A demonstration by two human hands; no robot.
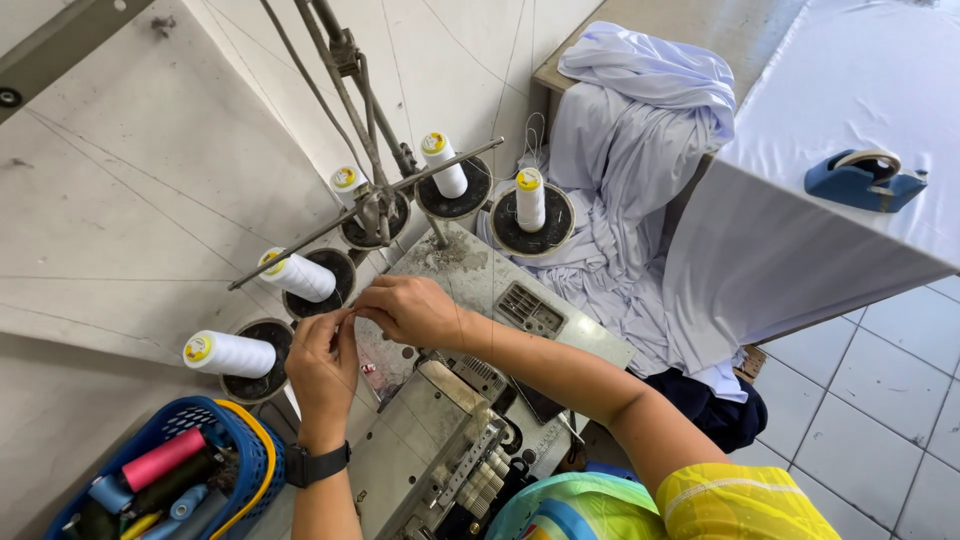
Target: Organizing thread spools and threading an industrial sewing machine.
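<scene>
Thread, barely visible, is pinched between left hand (pixel 322 362) and right hand (pixel 408 310) above the sewing machine (pixel 450 440), beside 5 white spools (pixel 300 276); threading seems underway, needing steady fingertips.

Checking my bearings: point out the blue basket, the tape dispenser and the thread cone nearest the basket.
blue basket (pixel 215 412), head view, on its blue rim.
tape dispenser (pixel 850 185), head view, on its blue body.
thread cone (pixel 235 354), head view, on the white wound thread.

Worn grey metal sewing machine (pixel 470 290)
</scene>
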